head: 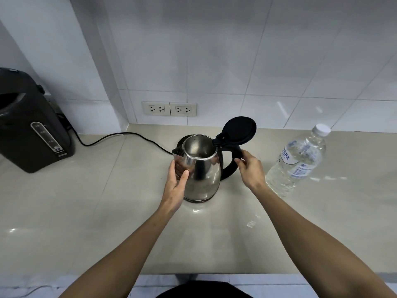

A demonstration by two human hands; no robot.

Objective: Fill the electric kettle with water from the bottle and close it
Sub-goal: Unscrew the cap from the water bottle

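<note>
A steel electric kettle (203, 175) stands in the middle of the counter, its black lid (239, 130) swung open and upright above the handle. Its inside looks empty. My left hand (176, 186) wraps the kettle's left side below the spout. My right hand (250, 168) pinches the top of the black handle (231, 166). A clear plastic water bottle (297, 161) with a white cap and a blue label stands to the right of the kettle, capped and untouched.
A large black hot-water dispenser (32, 125) sits at the far left. A black power cord (120, 136) runs across the beige counter (96, 201) towards the kettle's base. Two wall sockets (169, 109) sit in the white tiled wall behind.
</note>
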